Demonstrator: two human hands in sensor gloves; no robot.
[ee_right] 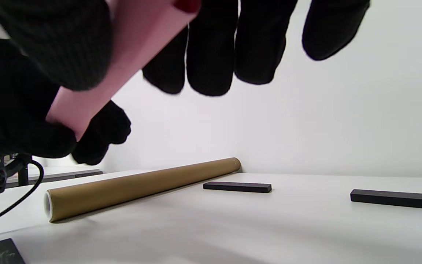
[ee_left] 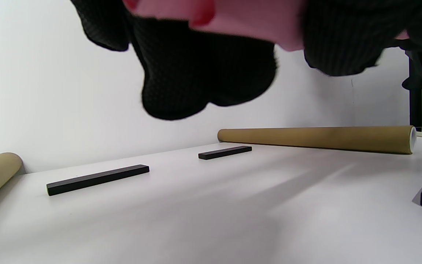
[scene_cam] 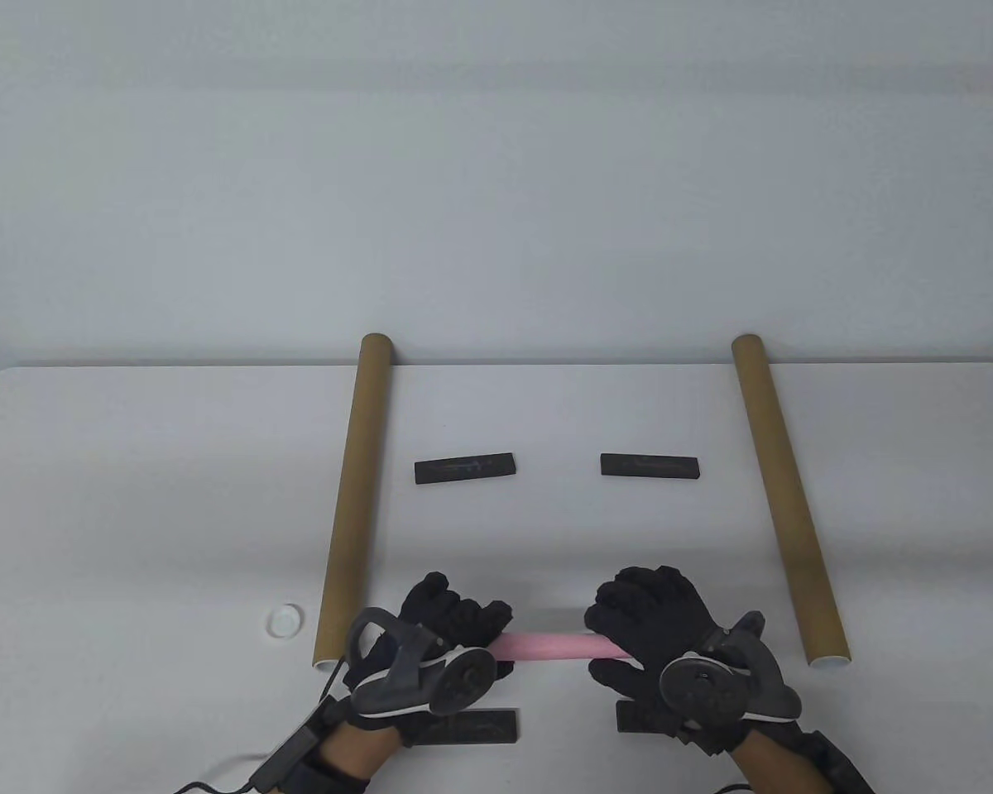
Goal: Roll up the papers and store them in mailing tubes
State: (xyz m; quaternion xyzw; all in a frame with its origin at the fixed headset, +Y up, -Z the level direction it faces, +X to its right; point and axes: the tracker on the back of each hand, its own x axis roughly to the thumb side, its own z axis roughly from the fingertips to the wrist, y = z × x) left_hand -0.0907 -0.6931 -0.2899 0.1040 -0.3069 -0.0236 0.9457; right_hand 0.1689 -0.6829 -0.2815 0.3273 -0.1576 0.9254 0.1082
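Overhead, we see our left hand (scene_cam: pixel 447 637) and right hand (scene_cam: pixel 662 637) each wrapped around one end of a rolled pink paper (scene_cam: pixel 546 644), held level above the near edge of the white surface (scene_cam: pixel 132 496). Gripping both ends likely keeps the roll from springing open. Two brown mailing tubes lie on either side, the left tube (scene_cam: pixel 353 496) and the right tube (scene_cam: pixel 786 496), open ends toward us, probably so the roll can slide straight in. Four black bars sit between them: two far ones (scene_cam: pixel 466 468) (scene_cam: pixel 650 466) and two near ones partly hidden under our hands; we judge they served as paperweights. A small white cap (scene_cam: pixel 283 619) rests just beside the left tube's mouth.

From the left wrist, our fingers (ee_left: pixel 203 73) curl around the pink roll (ee_left: pixel 255 22), well above the surface.

From the right wrist, the thumb and fingers (ee_right: pixel 211 55) enclose the roll (ee_right: pixel 123 62), which is tilted in this view, with the left tube (ee_right: pixel 141 187) lying beyond.
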